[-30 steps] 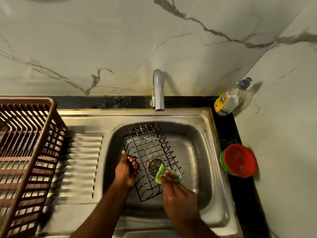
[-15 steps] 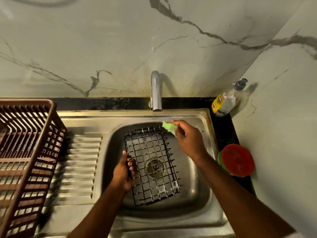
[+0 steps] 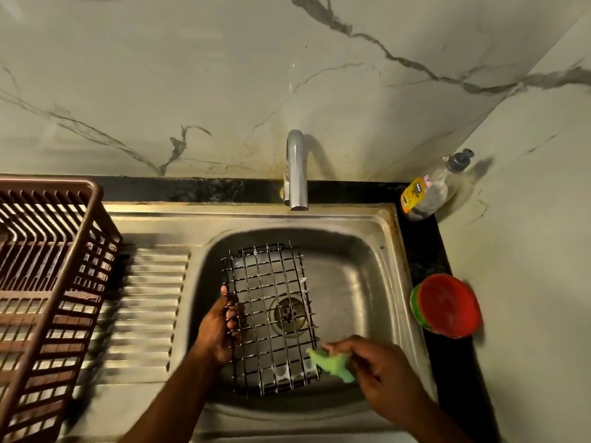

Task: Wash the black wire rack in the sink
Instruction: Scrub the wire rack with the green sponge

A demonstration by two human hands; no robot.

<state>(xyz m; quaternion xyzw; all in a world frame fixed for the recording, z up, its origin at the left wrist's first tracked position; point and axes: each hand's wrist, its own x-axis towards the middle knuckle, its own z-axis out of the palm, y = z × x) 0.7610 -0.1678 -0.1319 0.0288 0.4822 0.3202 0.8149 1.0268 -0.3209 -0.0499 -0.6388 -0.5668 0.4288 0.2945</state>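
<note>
Pinching a green sponge [image 3: 332,364] between thumb and curled fingers, the right hand [image 3: 380,369] is set at the near right corner of the rack [image 3: 270,314], and the sponge's tip is laid against the wires there. The rack's left rim is gripped by the left hand [image 3: 217,327], thumb on the outer side and fingers hooked through the wires from within, about midway along that edge.

The rack is seen lying in the sink [image 3: 358,282] basin, over the drain [image 3: 287,314], with its long axis running away from the person toward the tap [image 3: 296,174]; whether it is flat on the bottom or slightly lifted cannot be told. White suds are visible on the near end wires and along the right rim.

From the sponge, the unscrubbed length of the rack extends forward and to the left, so a stroke along the long axis, away from the body, is judged to be called for. The right hand is the nearer one for that stroke, while the rack is steadied by the left.

A soap bottle [image 3: 428,193] and a red bowl [image 3: 447,305] are set on the counter to the right, well apart from the rack.
</note>
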